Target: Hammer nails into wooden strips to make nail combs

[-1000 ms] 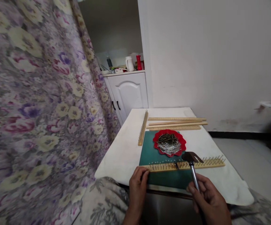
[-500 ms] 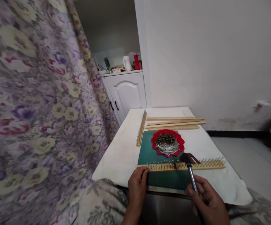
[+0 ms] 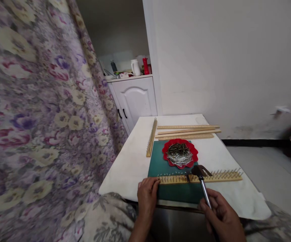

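A wooden strip (image 3: 175,179) studded with rows of nails lies across the near part of the table, partly over a green mat (image 3: 165,193). My left hand (image 3: 147,193) grips its left end between thumb and fingers. In my right hand (image 3: 222,213) is a claw hammer (image 3: 204,188) with a metal shaft, its dark head over the strip right of the middle. The head hides some of the nails there. Just behind the strip, a red scalloped dish (image 3: 164,156) holds a heap of loose nails (image 3: 179,155), darker at the back and silvery in front.
A second nailed strip (image 3: 152,137) lies lengthwise at the table's left. Several bare wooden strips (image 3: 188,132) are laid across the back of the white-covered table (image 3: 127,168). A floral curtain (image 3: 47,117) hangs at left; a white cabinet (image 3: 136,99) stands behind.
The hammer head has shifted slightly to the left along the strip. My left hand stays on the strip's end, and the view has moved a little.
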A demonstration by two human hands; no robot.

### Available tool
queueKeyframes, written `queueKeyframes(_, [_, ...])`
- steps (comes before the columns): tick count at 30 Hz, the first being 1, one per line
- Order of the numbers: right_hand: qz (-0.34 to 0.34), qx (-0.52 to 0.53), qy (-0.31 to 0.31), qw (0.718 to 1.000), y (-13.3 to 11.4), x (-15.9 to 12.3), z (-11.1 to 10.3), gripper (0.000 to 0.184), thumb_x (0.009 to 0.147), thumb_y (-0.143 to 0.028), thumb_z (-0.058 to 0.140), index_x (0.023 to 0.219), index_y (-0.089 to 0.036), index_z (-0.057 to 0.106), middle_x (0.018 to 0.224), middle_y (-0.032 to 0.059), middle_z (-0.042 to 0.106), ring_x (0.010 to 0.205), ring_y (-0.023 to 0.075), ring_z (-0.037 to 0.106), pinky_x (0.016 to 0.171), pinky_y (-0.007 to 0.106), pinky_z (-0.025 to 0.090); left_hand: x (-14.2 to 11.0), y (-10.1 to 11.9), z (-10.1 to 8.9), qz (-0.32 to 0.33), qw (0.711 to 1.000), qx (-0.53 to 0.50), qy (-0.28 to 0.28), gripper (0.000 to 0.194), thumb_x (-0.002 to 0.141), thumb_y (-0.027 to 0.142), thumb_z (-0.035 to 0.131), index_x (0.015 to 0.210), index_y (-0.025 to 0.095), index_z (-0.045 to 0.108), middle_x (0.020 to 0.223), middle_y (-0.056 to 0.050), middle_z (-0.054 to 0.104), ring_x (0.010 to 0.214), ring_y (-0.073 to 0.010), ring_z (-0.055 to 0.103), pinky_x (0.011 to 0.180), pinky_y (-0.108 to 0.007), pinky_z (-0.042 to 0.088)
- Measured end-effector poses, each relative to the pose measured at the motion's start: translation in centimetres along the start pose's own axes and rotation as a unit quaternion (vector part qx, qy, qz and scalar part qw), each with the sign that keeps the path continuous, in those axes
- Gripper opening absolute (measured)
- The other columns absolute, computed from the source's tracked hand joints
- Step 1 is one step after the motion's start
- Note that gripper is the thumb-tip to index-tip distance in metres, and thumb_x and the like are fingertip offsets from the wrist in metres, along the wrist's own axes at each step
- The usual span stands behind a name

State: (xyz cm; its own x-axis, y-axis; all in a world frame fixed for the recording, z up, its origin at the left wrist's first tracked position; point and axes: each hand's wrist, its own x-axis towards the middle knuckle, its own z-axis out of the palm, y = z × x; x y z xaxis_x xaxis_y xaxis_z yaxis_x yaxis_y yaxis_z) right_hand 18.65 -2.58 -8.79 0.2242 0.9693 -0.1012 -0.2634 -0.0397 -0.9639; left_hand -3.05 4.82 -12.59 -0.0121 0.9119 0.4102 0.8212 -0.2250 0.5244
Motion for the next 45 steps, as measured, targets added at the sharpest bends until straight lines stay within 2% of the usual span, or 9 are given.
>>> queueKeyframes(7, [0.014,-0.015,-0.045,0.999,0.0,0.0,-0.2,0.041,0.070,-0.047,0.069,0.099,-0.024,0.050,0.062,-0.0062,0.057,0.039,0.0060,0.039,0.032,0.013,0.030,-0.1,-0.4,0.3,0.013,1.000,0.006,-0.008,0.019,0.088,0.027,0.048,0.084,0.022,0.066,0.084,-0.003,0.068,0.083,-0.0195,0.059,0.073,-0.032,0.042])
queueKeyframes(11, [0.053,-0.049,-0.147,0.986,-0.2,0.1,0.5,0.035,0.075,-0.045,0.064,0.098,-0.022,0.051,0.063,-0.0053,0.059,0.033,0.0037,0.034,0.032,0.015,0.023,0.0,-0.5,0.6,0.025,1.000,-0.005,-0.016,0.020,0.089,0.027,0.047,0.080,0.021,0.064,0.081,-0.003,0.065,0.080,-0.0187,0.057,0.072,-0.030,0.042])
queueKeyframes(16, [0.022,-0.084,-0.239,0.967,0.2,0.9,2.8,0.015,0.077,-0.030,0.060,0.088,-0.020,0.056,0.064,-0.0025,0.063,0.058,0.0153,0.059,0.052,0.024,0.042,0.0,-0.3,0.5,0.021,0.999,-0.016,-0.021,0.019,0.088,0.026,0.047,0.078,0.021,0.063,0.079,-0.002,0.063,0.079,-0.0183,0.055,0.071,-0.029,0.042])
queueKeyframes(19, [0.008,-0.121,-0.272,0.955,0.1,1.5,4.3,0.013,0.076,-0.021,0.058,0.089,-0.019,0.057,0.066,-0.0019,0.063,0.063,0.0174,0.061,0.058,0.027,0.044,0.0,-0.3,0.3,0.024,0.999,-0.020,-0.019,0.017,0.087,0.022,0.047,0.079,0.021,0.063,0.079,-0.002,0.063,0.078,-0.0184,0.055,0.070,-0.029,0.042])
queueKeyframes(25, [-0.008,-0.140,-0.283,0.949,-0.3,1.7,6.0,0.012,0.076,-0.018,0.056,0.089,-0.019,0.056,0.065,-0.0028,0.064,0.063,0.0163,0.060,0.061,0.026,0.044,-0.1,-0.6,0.6,0.017,1.000,-0.002,-0.016,0.015,0.084,0.017,0.048,0.073,0.020,0.059,0.075,-0.003,0.061,0.077,-0.0189,0.054,0.068,-0.029,0.041])
queueKeyframes(31, [-0.027,-0.195,-0.278,0.940,0.1,1.8,6.1,0.008,0.077,-0.020,0.053,0.085,-0.021,0.054,0.059,-0.0050,0.062,0.060,0.0168,0.060,0.059,0.027,0.044,-0.2,-0.7,0.7,0.019,1.000,-0.007,-0.011,0.018,0.084,0.017,0.048,0.068,0.019,0.056,0.071,-0.002,0.059,0.073,-0.0184,0.052,0.066,-0.028,0.039])
queueKeyframes(35, [-0.030,-0.166,-0.284,0.944,0.0,1.7,6.2,0.009,0.078,-0.023,0.054,0.087,-0.021,0.053,0.063,-0.0037,0.063,0.063,0.0169,0.060,0.061,0.027,0.045,-0.2,-0.8,0.9,0.020,1.000,-0.012,0.003,0.017,0.082,0.016,0.050,0.067,0.020,0.057,0.071,-0.002,0.059,0.073,-0.0182,0.052,0.065,-0.028,0.038])
queueKeyframes(41, [0.017,-0.140,-0.275,0.951,-0.7,1.4,6.3,0.018,0.080,-0.031,0.056,0.094,-0.019,0.053,0.062,-0.0051,0.059,0.043,0.0093,0.048,0.038,0.018,0.034,-0.4,-0.8,1.1,0.014,1.000,-0.024,0.010,0.014,0.082,0.016,0.052,0.071,0.020,0.060,0.077,-0.002,0.061,0.077,-0.0179,0.052,0.069,-0.029,0.038])
queueKeyframes(45, [0.033,-0.134,-0.275,0.951,-0.8,1.4,6.4,0.022,0.080,-0.035,0.056,0.096,-0.019,0.052,0.061,-0.0067,0.058,0.035,0.0050,0.039,0.033,0.015,0.030,-0.5,-0.6,1.1,0.008,1.000,-0.023,0.010,0.014,0.082,0.014,0.052,0.071,0.019,0.060,0.078,-0.003,0.061,0.078,-0.0182,0.052,0.070,-0.030,0.037])
